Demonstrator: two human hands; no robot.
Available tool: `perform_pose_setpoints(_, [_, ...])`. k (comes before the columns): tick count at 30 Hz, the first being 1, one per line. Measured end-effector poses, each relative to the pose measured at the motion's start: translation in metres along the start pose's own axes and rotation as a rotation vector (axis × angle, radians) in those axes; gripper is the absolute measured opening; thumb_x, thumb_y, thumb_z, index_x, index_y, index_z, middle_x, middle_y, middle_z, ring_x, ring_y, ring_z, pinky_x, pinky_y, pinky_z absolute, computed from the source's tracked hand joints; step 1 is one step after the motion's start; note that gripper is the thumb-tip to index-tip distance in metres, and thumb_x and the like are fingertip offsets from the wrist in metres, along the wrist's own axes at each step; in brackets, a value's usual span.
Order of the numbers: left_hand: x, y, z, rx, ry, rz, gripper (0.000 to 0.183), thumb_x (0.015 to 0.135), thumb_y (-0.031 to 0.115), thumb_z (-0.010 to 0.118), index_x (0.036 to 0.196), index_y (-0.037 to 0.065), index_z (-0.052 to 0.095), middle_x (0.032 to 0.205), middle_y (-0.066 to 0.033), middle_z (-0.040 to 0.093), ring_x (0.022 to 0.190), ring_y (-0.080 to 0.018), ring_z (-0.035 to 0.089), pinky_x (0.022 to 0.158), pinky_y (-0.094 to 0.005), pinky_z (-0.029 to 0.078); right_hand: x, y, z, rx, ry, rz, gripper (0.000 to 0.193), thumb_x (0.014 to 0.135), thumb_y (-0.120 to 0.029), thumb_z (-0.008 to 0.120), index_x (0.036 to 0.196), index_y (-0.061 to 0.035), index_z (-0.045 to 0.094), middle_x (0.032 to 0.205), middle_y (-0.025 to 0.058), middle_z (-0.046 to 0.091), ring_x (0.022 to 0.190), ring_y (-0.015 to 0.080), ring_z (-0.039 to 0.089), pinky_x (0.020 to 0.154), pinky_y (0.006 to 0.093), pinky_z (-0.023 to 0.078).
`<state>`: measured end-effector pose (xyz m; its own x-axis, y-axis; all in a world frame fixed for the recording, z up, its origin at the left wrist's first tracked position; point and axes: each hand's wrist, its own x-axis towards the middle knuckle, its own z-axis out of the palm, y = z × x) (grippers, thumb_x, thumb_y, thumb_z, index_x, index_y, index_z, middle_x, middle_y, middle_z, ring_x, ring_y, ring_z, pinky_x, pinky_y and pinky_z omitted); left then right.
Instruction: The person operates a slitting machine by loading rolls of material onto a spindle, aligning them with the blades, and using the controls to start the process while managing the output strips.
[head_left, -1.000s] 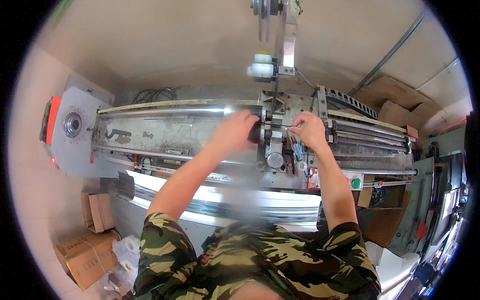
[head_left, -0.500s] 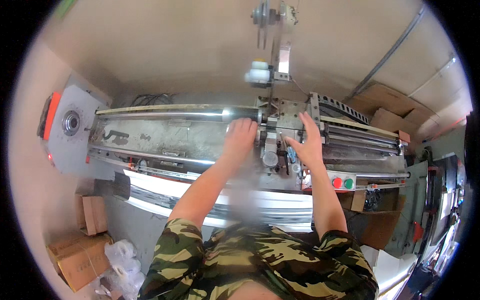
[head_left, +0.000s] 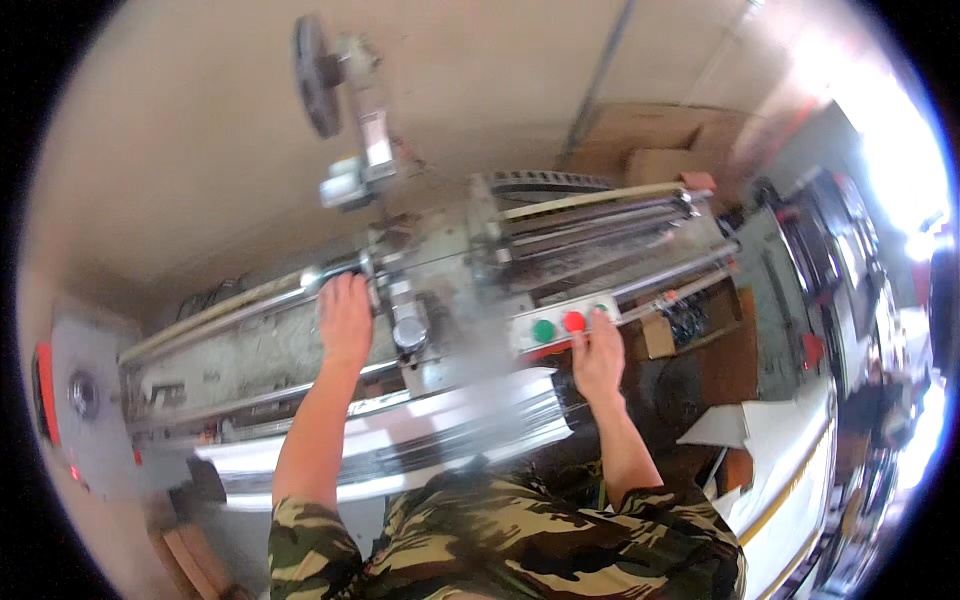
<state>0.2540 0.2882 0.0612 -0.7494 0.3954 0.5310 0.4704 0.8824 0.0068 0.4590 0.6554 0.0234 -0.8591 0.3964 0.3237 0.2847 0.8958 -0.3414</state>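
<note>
Right hand (head_left: 598,358): fingers loosely extended, nothing visible in its grasp, fingertips up against the right-hand green button (head_left: 600,310). You covered part of that cap; whether you were pressing it, I could not tell. The red button (head_left: 573,321) sat just beside your fingertips at 10 o'clock, the left-hand green button (head_left: 543,330) past it. All three were set in the pale control box (head_left: 522,331) along the machine's near edge.

With the caps so close together, good handling looked to call for one fingertip square on one cap, the other fingers lifted off the red, and your eyes on the box.

Left hand (head_left: 345,310), a little above 9 o'clock from the right: fingers bent over the bar (head_left: 312,277) beside the carriage. Blur hid whether they gripped or only rested. In my judgement this hand needed the most care: fingertips were better clear of the bar and carriage edge while the other hand was at the buttons.

Farther out from the left hand: silver cylinder (head_left: 409,333) near 4 o'clock, white containers (head_left: 345,185) at 12, shiny sheets (head_left: 520,415) between 4 and 5.
</note>
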Motion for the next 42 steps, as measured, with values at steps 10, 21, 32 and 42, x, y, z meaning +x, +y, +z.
perform_pose_setpoints(10, [0.003, -0.005, -0.001, -0.002, 0.046, 0.103, 0.024, 0.085, 0.009, 0.057, 0.108, 0.004, 0.055, 0.107, -0.0125, 0.054, 0.107, -0.0322, 0.054, 0.097, -0.0456, 0.043, -0.002, -0.034, -0.029, 0.12, 0.073, 0.162, 0.029, 0.092, -0.023, 0.067, 0.111, -0.0014, 0.069, 0.111, 0.0186, 0.07, 0.105, 0.0384, 0.065, 0.092, 0.0446, 0.051])
perform_pose_setpoints(21, [-0.008, -0.031, -0.015, -0.074, 0.04, 0.173, 0.016, 0.086, 0.011, 0.057, 0.1, 0.005, 0.057, 0.098, -0.0096, 0.053, 0.097, -0.0264, 0.053, 0.088, -0.0392, 0.043, -0.185, -0.252, -0.008, 0.407, -0.286, 0.221, 0.036, 0.097, -0.038, 0.054, 0.107, -0.0089, 0.074, 0.108, 0.0138, 0.072, 0.102, 0.0317, 0.066, 0.09, 0.045, 0.051])
perform_pose_setpoints(32, [-0.037, -0.116, -0.03, -0.185, -0.007, 0.138, 0.018, 0.084, 0.007, 0.057, 0.101, 0.004, 0.058, 0.105, -0.0136, 0.055, 0.104, -0.0314, 0.053, 0.09, -0.0452, 0.044, -0.309, -0.322, 0.013, 0.741, -0.82, 0.176, 0.035, 0.099, -0.031, 0.061, 0.121, -0.0038, 0.068, 0.117, 0.0119, 0.071, 0.1, 0.0198, 0.068, 0.089, 0.0326, 0.052])
perform_pose_setpoints(42, [-0.055, -0.125, -0.054, -0.087, 0.006, 0.093, 0.016, 0.085, 0.013, 0.056, 0.1, 0.007, 0.06, 0.103, -0.0091, 0.056, 0.103, -0.0255, 0.053, 0.089, -0.0392, 0.043, -0.288, -0.29, -0.005, 0.801, -0.957, 0.127, 0.022, 0.094, -0.018, 0.07, 0.108, -0.0012, 0.074, 0.098, 0.0073, 0.074, 0.087, 0.0132, 0.065, 0.08, 0.0292, 0.052])
